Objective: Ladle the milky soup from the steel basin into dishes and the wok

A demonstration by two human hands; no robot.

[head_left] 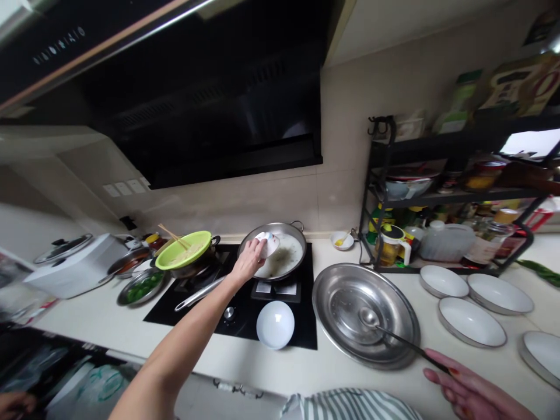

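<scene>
My left hand (250, 261) is closed round a small white bowl-like object (270, 245) with faint coloured marks, tilted over the frying pan (250, 234). Cloudy whitish liquid with darker bits (286, 256) fills the pan, whose long handle (199, 296) points left under my forearm. My right hand (470, 385) grips the dark handle of a ladle (370, 317). The ladle's head rests inside a wide metal basin (326, 291) beside the stove. A white bowl (275, 325) sits on the stove's front edge, below the pan.
A green colander (199, 239) with chopsticks sits over the left burner. Greens lie in a metal bowl (140, 287) beside it. Several white dishes (471, 321) and a black rack (389, 169) of bottles stand right. Another person's hand (17, 403) shows at lower left.
</scene>
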